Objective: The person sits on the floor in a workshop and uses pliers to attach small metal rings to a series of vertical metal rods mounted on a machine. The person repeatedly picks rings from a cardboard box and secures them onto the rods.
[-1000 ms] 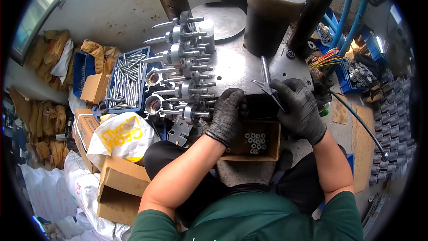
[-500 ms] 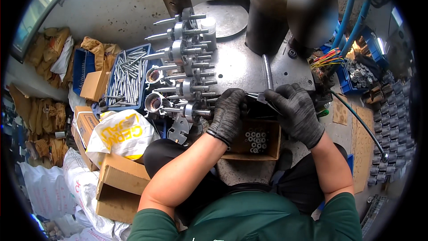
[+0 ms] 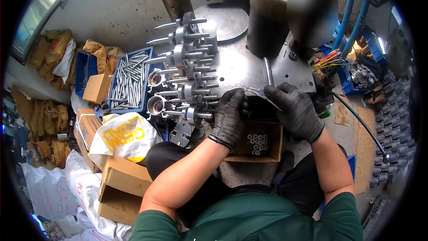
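Note:
Over the front edge of the metal table (image 3: 240, 69), both gloved hands are held close together. My right hand (image 3: 298, 114) is closed around a slim silver metal tool (image 3: 255, 91) with narrow prongs that point left; a thin flat strip of it sticks out below my fingers. Its exact kind is not clear. My left hand (image 3: 229, 114) is closed in a pinch at the prong tips; whatever lies between its fingers is too small to make out. A metal rod (image 3: 268, 71) lies on the table just beyond my right fingers. Below the hands, a cardboard box (image 3: 278, 145) contains several small round metal parts (image 3: 257, 143).
Several shafts with round metal bodies (image 3: 189, 91) are stacked at the table's left side. Past them stands a blue crate (image 3: 146, 90) of loose shafts (image 3: 129, 80). A thick steel cylinder (image 3: 267, 22) rises at the back. Coloured wires (image 3: 327, 60) hang on the right.
The prongs of the silver tool have lifted slightly, and my right hand has tilted a little. My left hand stays beside the tips. The whole view has shifted slightly.

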Available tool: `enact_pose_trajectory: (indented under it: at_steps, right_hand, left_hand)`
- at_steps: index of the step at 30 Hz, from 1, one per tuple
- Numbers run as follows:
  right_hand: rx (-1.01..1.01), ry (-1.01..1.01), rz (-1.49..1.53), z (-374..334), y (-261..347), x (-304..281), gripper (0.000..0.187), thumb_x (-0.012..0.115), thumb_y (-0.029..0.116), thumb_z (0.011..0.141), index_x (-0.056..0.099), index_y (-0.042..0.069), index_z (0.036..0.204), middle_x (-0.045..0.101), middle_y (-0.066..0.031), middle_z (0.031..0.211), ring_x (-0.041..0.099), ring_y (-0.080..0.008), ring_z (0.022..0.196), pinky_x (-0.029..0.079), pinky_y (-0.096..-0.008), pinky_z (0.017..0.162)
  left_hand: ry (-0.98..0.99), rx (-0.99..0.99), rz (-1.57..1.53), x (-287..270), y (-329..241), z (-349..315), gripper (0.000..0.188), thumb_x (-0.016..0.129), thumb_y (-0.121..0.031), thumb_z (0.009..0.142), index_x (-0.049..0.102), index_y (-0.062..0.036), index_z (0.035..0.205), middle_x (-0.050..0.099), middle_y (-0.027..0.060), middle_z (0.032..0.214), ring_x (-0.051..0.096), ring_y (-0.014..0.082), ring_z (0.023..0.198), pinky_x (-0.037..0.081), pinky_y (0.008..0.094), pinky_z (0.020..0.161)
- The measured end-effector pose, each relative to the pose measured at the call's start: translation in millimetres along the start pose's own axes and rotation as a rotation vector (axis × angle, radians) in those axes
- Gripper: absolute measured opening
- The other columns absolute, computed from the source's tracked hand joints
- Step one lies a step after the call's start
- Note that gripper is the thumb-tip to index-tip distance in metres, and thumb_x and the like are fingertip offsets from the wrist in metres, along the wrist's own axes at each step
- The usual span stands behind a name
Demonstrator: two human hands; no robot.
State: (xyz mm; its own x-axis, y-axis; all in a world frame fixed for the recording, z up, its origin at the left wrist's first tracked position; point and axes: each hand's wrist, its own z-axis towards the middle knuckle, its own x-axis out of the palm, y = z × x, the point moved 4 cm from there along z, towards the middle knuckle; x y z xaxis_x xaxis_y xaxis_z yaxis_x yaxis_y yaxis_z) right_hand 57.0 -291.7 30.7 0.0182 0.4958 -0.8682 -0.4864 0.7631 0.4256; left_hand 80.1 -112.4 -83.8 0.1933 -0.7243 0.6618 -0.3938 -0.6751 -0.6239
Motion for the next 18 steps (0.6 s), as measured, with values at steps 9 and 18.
enact_pose_trajectory:
  at_steps: [9,18]
  right_hand:
    - [0.394,0.108,0.821,37.6,-13.1,65.6,0.069,0.066,0.005,0.081,0.048,0.0,0.148,0.068,-0.013,0.112,0.062,-0.0111,0.087,0.055,-0.0289,0.082]
    - [0.42,0.156,0.823,74.0,1.4,91.6,0.066,0.068,0.01,0.083,0.052,0.005,0.146,0.07,-0.0138,0.106,0.066,-0.0156,0.092,0.056,-0.0306,0.088]
  left_hand:
    - [0.085,-0.139,0.283,-8.2,67.6,-14.6,0.021,0.063,-0.027,0.102,0.064,-0.0112,0.116,0.062,-0.0019,0.09,0.054,0.0079,0.073,0.047,0.025,0.064]
    - [0.288,0.033,0.54,-52.3,106.9,13.4,0.028,0.063,-0.031,0.099,0.063,-0.0158,0.122,0.059,-0.0031,0.085,0.053,0.0075,0.067,0.043,0.023,0.056]
